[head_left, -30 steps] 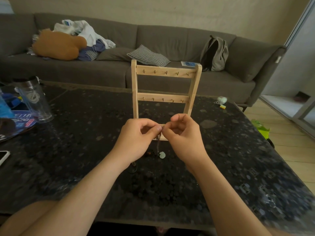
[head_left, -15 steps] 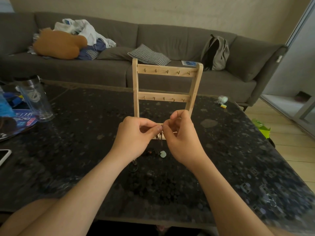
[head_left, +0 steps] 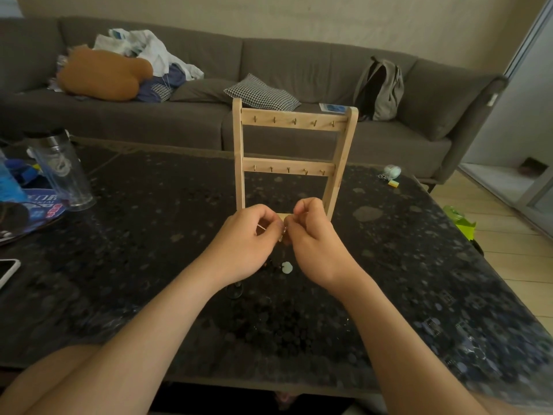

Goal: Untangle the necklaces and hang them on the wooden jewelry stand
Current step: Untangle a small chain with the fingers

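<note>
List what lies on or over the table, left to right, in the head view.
Phone → bottle → left hand → necklace pinched by both hands → right hand → white trinket. The stand overlaps the hands, so it is omitted.

Two hands (head_left: pixel 242 247) (head_left: pixel 318 250), one stand (head_left: pixel 239 163), ten hooks (head_left: pixel 294 121), necklaces (head_left: pixel 286 267) tangled, count unclear

We can read no text with any certainty. The blue printed pack (head_left: pixel 36 202) at the left edge of the table (head_left: pixel 419 265) carries large white characters and a red patch with lettering, but they are too blurred and cut off for us to make out. The small blue card (head_left: pixel 333 108) on the sofa (head_left: pixel 299 64) shows print we cannot read either.
</note>
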Demonstrator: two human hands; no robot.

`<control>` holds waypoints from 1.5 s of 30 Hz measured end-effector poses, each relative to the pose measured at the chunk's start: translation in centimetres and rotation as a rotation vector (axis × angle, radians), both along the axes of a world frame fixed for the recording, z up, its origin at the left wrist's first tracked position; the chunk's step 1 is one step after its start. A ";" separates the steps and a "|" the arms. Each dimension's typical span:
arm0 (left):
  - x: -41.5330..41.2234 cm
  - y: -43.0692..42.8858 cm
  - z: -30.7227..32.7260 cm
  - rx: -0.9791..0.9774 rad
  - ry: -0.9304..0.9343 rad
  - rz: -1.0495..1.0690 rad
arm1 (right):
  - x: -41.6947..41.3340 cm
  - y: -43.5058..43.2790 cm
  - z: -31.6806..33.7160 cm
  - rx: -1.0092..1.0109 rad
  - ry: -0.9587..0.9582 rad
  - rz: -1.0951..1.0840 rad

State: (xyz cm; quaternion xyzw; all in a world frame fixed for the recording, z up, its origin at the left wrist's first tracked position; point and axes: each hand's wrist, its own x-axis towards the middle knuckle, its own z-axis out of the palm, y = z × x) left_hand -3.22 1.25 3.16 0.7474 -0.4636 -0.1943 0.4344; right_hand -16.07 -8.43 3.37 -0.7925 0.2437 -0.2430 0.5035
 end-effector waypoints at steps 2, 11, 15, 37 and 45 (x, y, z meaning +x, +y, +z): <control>0.0 0.1 0.1 0.060 0.019 -0.026 | 0.0 0.0 0.1 0.034 0.013 -0.002; -0.1 1.5 -0.1 0.142 -0.167 -0.104 | -0.7 0.1 -0.3 0.290 -0.022 -0.055; -0.6 2.0 -0.9 0.028 -0.050 -0.011 | -1.6 0.7 -1.3 0.341 -0.039 -0.056; -6.3 7.4 -5.7 -0.065 0.459 0.036 | -7.0 6.1 -7.3 0.224 -0.247 -0.155; -6.0 8.0 -8.5 -0.117 0.288 0.063 | -7.4 5.9 -8.9 0.037 0.010 -0.111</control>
